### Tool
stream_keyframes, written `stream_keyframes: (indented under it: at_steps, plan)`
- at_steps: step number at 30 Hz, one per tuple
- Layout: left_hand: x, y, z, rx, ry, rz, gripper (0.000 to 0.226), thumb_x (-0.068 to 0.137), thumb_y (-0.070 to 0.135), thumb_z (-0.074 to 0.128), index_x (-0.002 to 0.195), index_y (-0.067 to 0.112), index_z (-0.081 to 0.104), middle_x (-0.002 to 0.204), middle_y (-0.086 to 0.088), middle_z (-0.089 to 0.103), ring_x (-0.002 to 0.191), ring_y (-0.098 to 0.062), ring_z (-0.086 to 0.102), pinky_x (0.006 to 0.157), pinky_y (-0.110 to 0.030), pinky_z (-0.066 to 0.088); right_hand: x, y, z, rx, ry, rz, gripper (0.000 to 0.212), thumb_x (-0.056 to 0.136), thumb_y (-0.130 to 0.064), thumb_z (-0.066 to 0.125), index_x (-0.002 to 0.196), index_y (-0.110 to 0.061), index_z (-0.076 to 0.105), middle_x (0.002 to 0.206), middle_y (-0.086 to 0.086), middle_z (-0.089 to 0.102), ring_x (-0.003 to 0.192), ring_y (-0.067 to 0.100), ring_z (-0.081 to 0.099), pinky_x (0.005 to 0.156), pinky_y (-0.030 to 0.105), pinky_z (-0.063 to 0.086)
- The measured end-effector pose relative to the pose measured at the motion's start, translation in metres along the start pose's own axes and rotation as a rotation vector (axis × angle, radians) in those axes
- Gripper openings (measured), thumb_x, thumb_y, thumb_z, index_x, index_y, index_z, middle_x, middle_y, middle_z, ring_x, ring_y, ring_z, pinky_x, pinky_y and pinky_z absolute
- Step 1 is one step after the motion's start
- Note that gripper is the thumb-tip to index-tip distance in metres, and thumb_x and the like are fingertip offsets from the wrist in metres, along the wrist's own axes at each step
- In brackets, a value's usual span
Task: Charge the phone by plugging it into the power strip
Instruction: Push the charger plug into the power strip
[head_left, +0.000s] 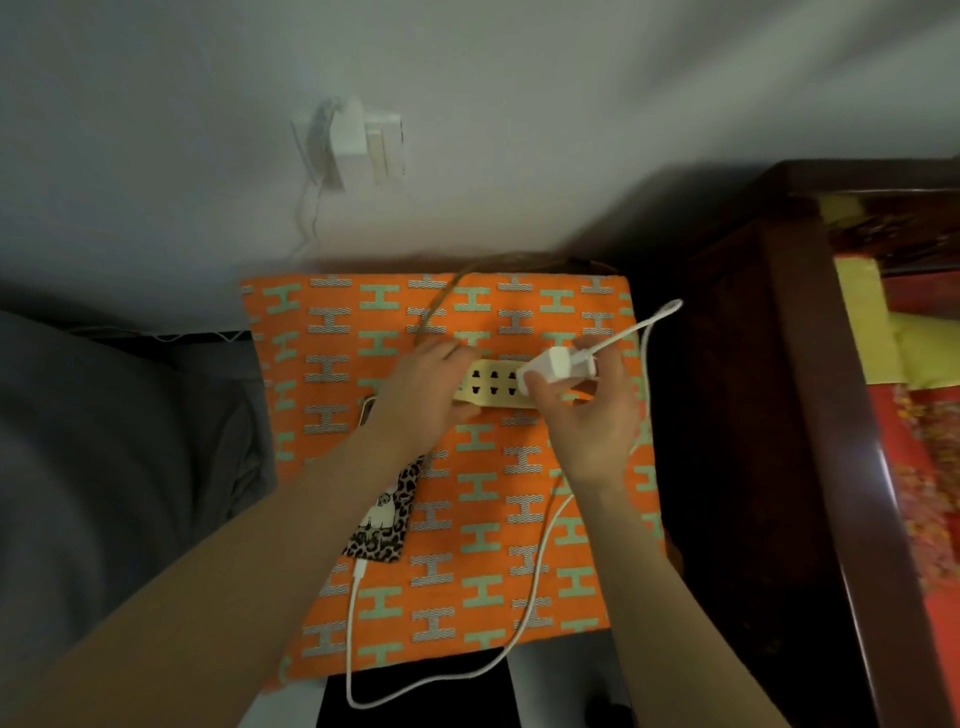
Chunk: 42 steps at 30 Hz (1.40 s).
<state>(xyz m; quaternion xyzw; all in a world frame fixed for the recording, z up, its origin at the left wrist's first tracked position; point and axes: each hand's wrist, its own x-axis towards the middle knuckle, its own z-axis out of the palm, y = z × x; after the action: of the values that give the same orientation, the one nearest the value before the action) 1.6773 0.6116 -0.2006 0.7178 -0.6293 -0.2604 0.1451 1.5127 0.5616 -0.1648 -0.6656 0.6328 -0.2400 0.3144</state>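
A square orange cloth patterned with pale green and grey H shapes (467, 519) covers the surface at the centre of the head view, and on it, just above centre, lies a cream-yellow power strip with two rows of dark sockets (493, 387); the left hand (421, 395) rests over the strip's 9 o'clock end, its fingers curled around that end and gripping it, while a brownish cord (441, 306) runs from under that hand toward 12 o'clock and off the cloth's far edge; the right hand (582, 415) sits at the strip's 3 o'clock end, its fingers closed around a white blocky charger plug (558, 364) that is held touching or just above the last sockets, though whether its prongs are seated I cannot tell; a white charging cable (524, 608) leaves the plug toward 2 o'clock, loops back down past the right wrist, sweeps toward 6 o'clock and curves up to the phone in a leopard-print case (387, 514), which lies at about 8 o'clock from the strip, partly hidden under the left forearm, with the cable's connector at its near end; on the grey wall toward 11 o'clock, a white wall outlet with adapters (353, 140) is blurred; dark wooden furniture (779, 415) stands at 3 o'clock.
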Motion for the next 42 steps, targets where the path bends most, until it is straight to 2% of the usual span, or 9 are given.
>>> stream_keyframes:
  at_steps: [4,9,13,20,22,26,32,36,42]
  plan:
    - [-0.001,0.001,0.001,-0.052,0.022,-0.045,0.059,0.074,0.030,0.075,0.129,0.016,0.056,0.124,0.000,0.062,0.119,-0.018,0.052,0.103,-0.036,0.042,-0.005,-0.001,0.007,-0.020,0.027,-0.057,0.044,0.072,-0.041,0.077,0.106,-0.025,0.054,0.097,-0.007,0.059,0.086,0.011,0.057,0.066,0.030,0.054]
    - [-0.001,0.002,0.000,-0.053,-0.002,-0.063,0.062,0.074,0.030,0.075,0.130,0.016,0.056,0.128,-0.001,0.062,0.123,-0.018,0.051,0.106,-0.038,0.041,-0.011,-0.001,0.014,-0.104,0.054,-0.115,0.044,0.076,-0.045,0.074,0.106,-0.019,0.053,0.095,-0.005,0.054,0.078,-0.001,0.038,0.056,0.007,0.033]
    - [0.000,0.001,-0.001,-0.061,-0.021,-0.077,0.063,0.074,0.033,0.075,0.131,0.017,0.055,0.129,0.001,0.062,0.123,-0.016,0.050,0.105,-0.037,0.041,-0.011,0.000,0.020,-0.125,0.062,-0.076,0.047,0.077,-0.046,0.072,0.108,-0.017,0.053,0.099,-0.002,0.057,0.079,0.004,0.044,0.055,0.012,0.037]
    - [-0.001,0.000,0.000,-0.079,-0.037,-0.102,0.065,0.075,0.032,0.073,0.135,0.018,0.052,0.133,0.000,0.060,0.125,-0.017,0.049,0.107,-0.038,0.041,-0.011,0.007,0.013,0.104,0.038,0.012,0.040,0.077,-0.038,0.075,0.108,-0.034,0.050,0.100,-0.023,0.053,0.096,-0.004,0.053,0.072,0.015,0.046]
    - [-0.001,0.000,-0.001,-0.082,-0.037,-0.097,0.064,0.075,0.033,0.073,0.134,0.018,0.053,0.132,0.000,0.060,0.124,-0.017,0.050,0.106,-0.038,0.041,-0.009,0.006,0.014,0.106,0.040,0.032,0.043,0.076,-0.037,0.076,0.112,-0.028,0.052,0.102,-0.014,0.058,0.096,0.004,0.056,0.073,0.019,0.049]
    - [-0.001,-0.001,-0.002,-0.091,-0.041,-0.089,0.064,0.075,0.034,0.073,0.133,0.018,0.054,0.130,0.001,0.061,0.124,-0.016,0.050,0.105,-0.038,0.042,-0.009,-0.002,0.021,-0.058,0.099,-0.038,0.043,0.075,-0.039,0.076,0.107,-0.020,0.053,0.098,-0.008,0.052,0.082,0.004,0.045,0.061,0.017,0.042]
    - [-0.002,0.001,-0.004,-0.094,-0.052,-0.091,0.064,0.076,0.030,0.073,0.135,0.015,0.052,0.133,-0.003,0.060,0.127,-0.019,0.049,0.106,-0.040,0.041,-0.014,-0.009,0.031,-0.282,0.106,-0.070,0.043,0.078,-0.040,0.071,0.110,-0.021,0.049,0.100,0.003,0.053,0.082,0.023,0.056,0.069,0.050,0.054]
    - [0.000,0.004,-0.006,-0.063,-0.067,-0.096,0.059,0.077,0.030,0.072,0.132,0.017,0.055,0.129,0.000,0.062,0.123,-0.017,0.050,0.103,-0.038,0.043,-0.021,-0.006,0.039,-0.290,0.162,-0.032,0.043,0.079,-0.043,0.070,0.109,-0.025,0.046,0.097,0.000,0.051,0.081,0.019,0.053,0.079,0.047,0.051]
    - [0.007,0.013,-0.008,0.052,-0.115,-0.144,0.054,0.078,0.024,0.071,0.130,0.017,0.055,0.126,-0.002,0.062,0.120,-0.020,0.054,0.099,-0.039,0.047,-0.023,-0.001,0.043,-0.353,0.128,-0.040,0.045,0.074,-0.034,0.073,0.111,-0.022,0.050,0.094,0.005,0.052,0.078,0.025,0.055,0.078,0.045,0.048]
